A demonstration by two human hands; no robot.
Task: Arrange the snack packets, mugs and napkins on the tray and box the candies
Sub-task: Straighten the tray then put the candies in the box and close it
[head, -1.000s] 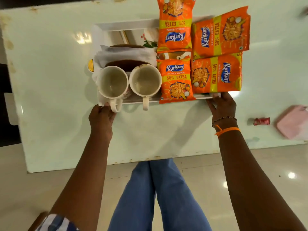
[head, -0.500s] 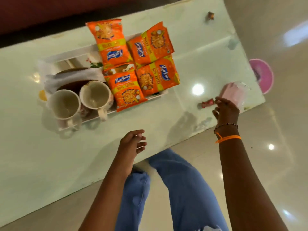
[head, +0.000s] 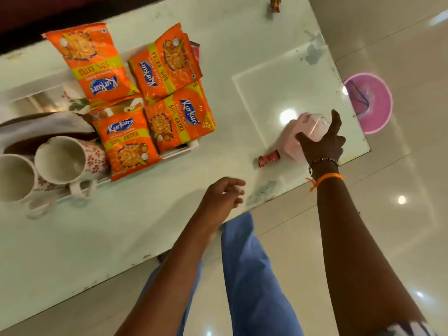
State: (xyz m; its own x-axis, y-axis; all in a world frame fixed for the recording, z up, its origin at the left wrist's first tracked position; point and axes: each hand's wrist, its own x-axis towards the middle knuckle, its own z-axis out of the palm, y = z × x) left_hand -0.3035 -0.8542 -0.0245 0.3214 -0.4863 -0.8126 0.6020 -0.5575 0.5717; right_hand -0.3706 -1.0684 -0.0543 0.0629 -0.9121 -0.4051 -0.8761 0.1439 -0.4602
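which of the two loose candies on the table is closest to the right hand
The red candy lying just left of the pink box that the right hand is touching. The other candy sits far off by the table's far edge.

Snack packets: four orange packets point(head: 155, 93) lie flat in two rows on the right half of the tray, overlapping at their edges.
Tray: white, shallow point(head: 191, 146), on the pale desk.
Mugs: two white floral mugs point(head: 60, 161) stand side by side at the tray's near edge, empty, handles toward the viewer.
Napkins: white folded cloth point(head: 36, 127) just behind the mugs.
Candies: one red wrapped candy point(head: 268, 158) beside the box; another point(head: 275, 4) at the desk's far edge.
Box: pink, clear-lidded point(head: 306, 132), near the desk's right corner.
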